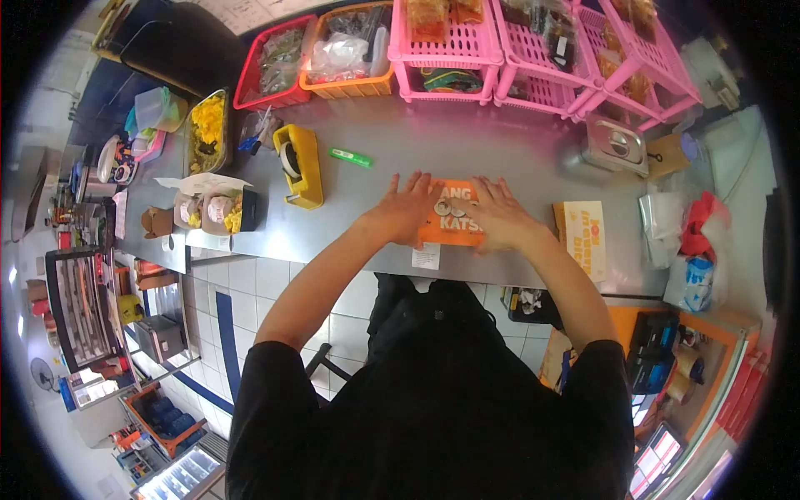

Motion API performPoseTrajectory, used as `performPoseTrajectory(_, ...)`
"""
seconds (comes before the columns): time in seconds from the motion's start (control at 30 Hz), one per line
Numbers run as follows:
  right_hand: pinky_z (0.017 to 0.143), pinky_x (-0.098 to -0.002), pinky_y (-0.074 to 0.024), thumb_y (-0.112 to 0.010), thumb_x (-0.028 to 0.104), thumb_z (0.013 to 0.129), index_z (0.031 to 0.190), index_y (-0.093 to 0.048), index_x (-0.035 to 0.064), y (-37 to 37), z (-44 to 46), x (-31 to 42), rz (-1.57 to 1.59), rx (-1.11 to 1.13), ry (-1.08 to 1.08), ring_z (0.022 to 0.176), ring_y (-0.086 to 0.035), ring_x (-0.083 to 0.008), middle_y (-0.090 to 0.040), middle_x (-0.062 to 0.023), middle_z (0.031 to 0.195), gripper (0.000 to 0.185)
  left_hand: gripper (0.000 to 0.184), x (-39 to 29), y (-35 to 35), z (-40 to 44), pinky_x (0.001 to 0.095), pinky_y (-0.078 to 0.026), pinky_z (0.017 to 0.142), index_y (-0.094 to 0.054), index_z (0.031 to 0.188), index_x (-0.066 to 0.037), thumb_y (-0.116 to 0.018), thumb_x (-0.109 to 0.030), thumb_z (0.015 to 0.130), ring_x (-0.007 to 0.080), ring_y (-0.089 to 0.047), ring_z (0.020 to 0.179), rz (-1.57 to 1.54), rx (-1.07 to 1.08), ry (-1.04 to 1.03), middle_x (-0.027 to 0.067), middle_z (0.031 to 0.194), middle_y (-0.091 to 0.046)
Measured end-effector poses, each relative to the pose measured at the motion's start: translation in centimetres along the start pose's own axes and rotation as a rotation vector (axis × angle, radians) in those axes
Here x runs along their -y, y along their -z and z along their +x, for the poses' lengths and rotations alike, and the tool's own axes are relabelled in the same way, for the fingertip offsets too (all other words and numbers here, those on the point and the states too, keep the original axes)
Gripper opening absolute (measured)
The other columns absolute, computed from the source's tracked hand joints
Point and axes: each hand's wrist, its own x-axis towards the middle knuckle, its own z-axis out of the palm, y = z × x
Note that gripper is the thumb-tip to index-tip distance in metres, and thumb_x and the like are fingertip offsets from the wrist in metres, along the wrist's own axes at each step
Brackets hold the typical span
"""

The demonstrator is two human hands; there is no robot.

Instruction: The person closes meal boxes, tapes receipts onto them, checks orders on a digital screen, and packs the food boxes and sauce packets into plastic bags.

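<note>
An orange food box [457, 232] with white and dark lettering, partly reading "KATS", lies on the steel counter in front of me. My left hand [404, 210] rests at its left side, fingers stretched out and spread toward the far edge. Across its right part lies my right hand [497, 215], also with fingers spread, covering some of the lettering. Between my arms, a white printed slip [426, 256] shows at the near edge of the box. A green marker [351, 157] and a yellow tape dispenser [300, 167] are to the left beyond my left hand.
Pink baskets [446, 57], a red basket [250, 83] and an orange basket [350, 87] line the back. An open box with food [218, 208] and a tray of yellow food [208, 125] stand left. Right are a printed carton [582, 237] and a steel container [615, 143].
</note>
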Motion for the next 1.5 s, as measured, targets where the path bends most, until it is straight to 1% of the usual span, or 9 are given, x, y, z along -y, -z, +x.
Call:
performPoseTrajectory(0.33, 0.117, -0.0544, -0.0297, -0.087, 0.032, 0.066, 0.142, -0.056, 0.033, -2.1, 0.3, 2.3, -0.006, -0.246, 0.005, 0.138, -0.036, -0.0438, -0.038, -0.0241, 0.146, 0.082, 0.086, 3.5, -1.7, -3.4, 0.0558, -0.039, 0.109, -0.053, 0.145, -0.02, -0.087, -0.039, 0.069, 0.0383, -0.042, 0.14, -0.112, -0.38, -0.113, 0.016, 0.154, -0.041)
performPoseTrajectory(0.53, 0.114, -0.056, -0.0305, -0.087, 0.037, 0.064, 0.138, -0.062, 0.0333, -5.7, 1.8, 4.9, 0.014, -0.462, -0.148, 0.133, -0.039, -0.0443, -0.039, -0.0237, 0.145, 0.078, 0.041, 13.0, -7.2, -9.7, 0.0498, -0.05, 0.092, -0.064, 0.119, -0.006, -0.073, -0.033, 0.09, 0.0359, -0.057, 0.106, -0.716, -1.177, 1.243, 0.0139, 0.128, -0.061)
performPoseTrajectory(0.63, 0.112, -0.0554, -0.0315, -0.086, 0.037, 0.064, 0.137, -0.063, 0.0329, -6.8, 2.6, 6.5, 0.008, -0.555, -0.185, 0.131, -0.041, -0.0441, -0.039, -0.0235, 0.145, 0.076, 0.038, 16.0, -4.3, -12.1, 0.0544, -0.053, 0.086, -0.063, 0.12, -0.003, -0.07, -0.028, 0.093, 0.0354, -0.056, 0.113, -1.825, -0.701, 1.217, 0.0133, 0.121, -0.062)
performPoseTrajectory(0.87, 0.112, -0.0548, -0.0323, -0.087, 0.036, 0.064, 0.135, -0.064, 0.0314, -6.7, 3.8, 8.5, -0.029, -0.577, -0.274, 0.13, -0.042, -0.0436, -0.04, -0.0234, 0.144, 0.075, 0.042, 20.2, -10.1, -13.2, 0.0527, -0.057, 0.088, -0.059, 0.127, 0.003, -0.068, -0.022, 0.095, 0.0295, -0.06, 0.115, -2.22, -0.739, 0.569, 0.0129, 0.122, -0.061)
performPoseTrajectory(1.0, 0.111, -0.0541, -0.0332, -0.087, 0.036, 0.064, 0.135, -0.065, 0.0308, -7.0, 3.7, 8.3, 0.015, -0.588, -0.281, 0.129, -0.043, -0.0439, -0.04, -0.0238, 0.144, 0.074, 0.03, 13.8, -12.2, -13.8, 0.0502, -0.057, 0.087, -0.067, 0.115, 0.0, -0.069, -0.02, 0.093, 0.0313, -0.062, 0.115, -2.137, -1.043, 0.646, 0.0188, 0.121, -0.063)
performPoseTrajectory(1.07, 0.11, -0.0538, -0.0343, -0.088, 0.034, 0.062, 0.135, -0.065, 0.0311, -7.3, 4.0, 8.4, 0.001, -0.63, -0.245, 0.129, -0.043, -0.0434, -0.04, -0.0242, 0.143, 0.076, 0.018, 14.3, -14.8, -12.9, 0.0459, -0.055, 0.086, -0.072, 0.098, -0.002, -0.066, -0.018, 0.092, 0.0352, -0.067, 0.102, -0.484, -1.026, 0.908, 0.0223, 0.112, -0.069)
performPoseTrajectory(1.2, 0.109, -0.0533, -0.0349, -0.088, 0.033, 0.063, 0.134, -0.066, 0.0302, -6.8, 4.1, 8.9, 0.02, -0.618, -0.28, 0.128, -0.043, -0.0426, -0.041, -0.0235, 0.141, 0.074, 0.02, 9.2, -9.7, -11.5, 0.0453, -0.053, 0.069, -0.07, 0.089, 0.0, -0.067, -0.019, 0.089, 0.0359, -0.068, 0.072, -0.685, -0.907, 0.776, 0.0214, 0.082, -0.068)
performPoseTrajectory(1.37, 0.11, -0.0532, -0.0343, -0.087, 0.031, 0.063, 0.135, -0.063, 0.0304, -7.6, 4.1, 7.9, 0.093, -0.667, -0.226, 0.128, -0.042, -0.0417, -0.042, -0.0214, 0.14, 0.076, 0.034, -0.6, -5.8, -6.8, 0.0295, -0.045, 0.061, -0.067, 0.09, 0.002, -0.07, -0.032, 0.095, 0.0108, -0.055, 0.066, -1.812, -0.396, 0.31, 0.0044, 0.072, -0.062)
performPoseTrajectory(1.5, 0.11, -0.0534, -0.034, -0.086, 0.032, 0.063, 0.138, -0.061, 0.0325, -8.3, 4.1, 7.6, 0.052, -0.692, -0.223, 0.129, -0.041, -0.0415, -0.041, -0.0211, 0.141, 0.079, 0.041, -1.3, -10.1, -3.9, 0.03, -0.043, 0.058, -0.067, 0.079, 0.001, -0.071, -0.036, 0.095, 0.0101, -0.053, 0.063, -1.393, -0.32, 0.583, 0.0009, 0.064, -0.057)
